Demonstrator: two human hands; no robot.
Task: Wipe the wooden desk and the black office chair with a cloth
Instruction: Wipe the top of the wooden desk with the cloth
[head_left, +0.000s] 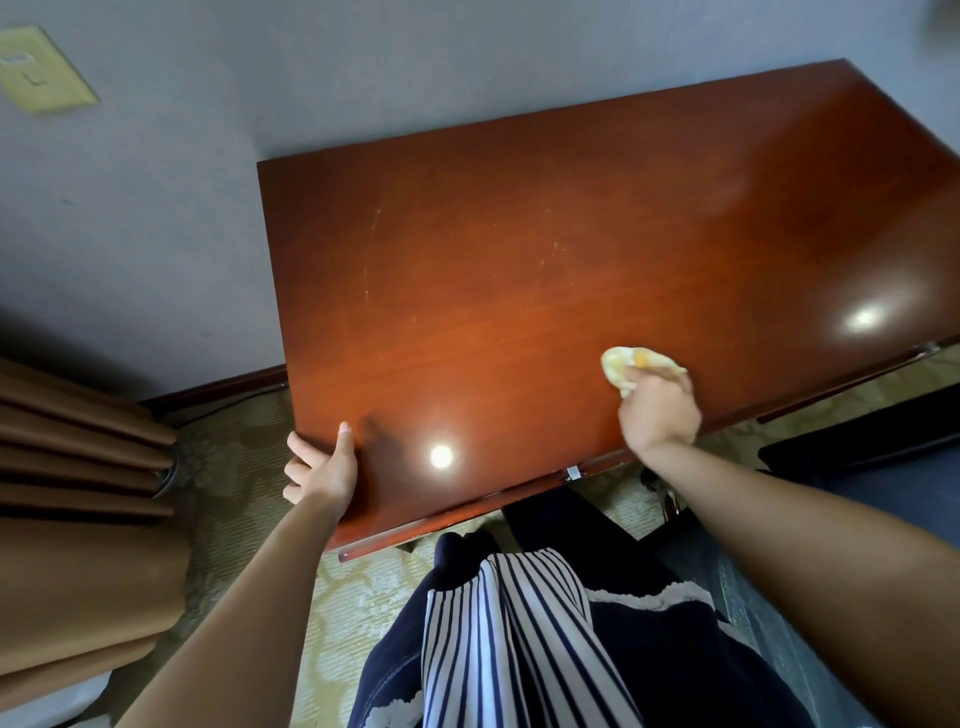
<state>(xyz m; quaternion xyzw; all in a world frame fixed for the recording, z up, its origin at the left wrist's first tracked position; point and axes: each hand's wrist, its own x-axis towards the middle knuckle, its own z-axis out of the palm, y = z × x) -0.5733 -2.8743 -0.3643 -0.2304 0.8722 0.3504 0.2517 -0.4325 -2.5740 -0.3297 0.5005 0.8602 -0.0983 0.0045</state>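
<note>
Head view: right hand (660, 410), lower right of centre, grips a bunched yellow-white cloth (618, 364) and presses it on the wooden desk (519, 249) near its front edge. Left hand (322, 467), lower left of centre, clasps the desk's corner, thumb on top, fingers curled under. Black office chair (852, 447) partly visible at right edge; brown curtain (78, 467) at left.
</note>
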